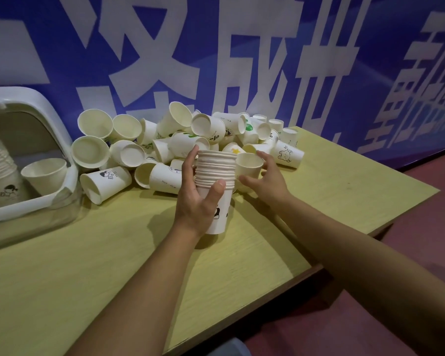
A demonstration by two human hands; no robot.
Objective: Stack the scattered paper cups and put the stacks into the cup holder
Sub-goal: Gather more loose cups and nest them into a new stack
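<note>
- Head view: a yellow-green table (113, 265) stands against a blue banner (319, 60) with white characters; reddish floor (370, 330) lies right of the arms.
- The left hand (198, 201) grips an upright stack (216, 181) of cups.
- The right hand (265, 176), just beside it, curls around a single cup (248, 165).
- Loose cups (165, 140) lie heaped beyond both hands.
- Far left of the left hand, the white holder (49, 119) contains another stack (0, 170) and one cup (45, 174).

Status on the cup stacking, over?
Left hand grips cup stack. Right hand holds single cup beside it. Loose pile remains; holder left, nothing blocking.
</note>
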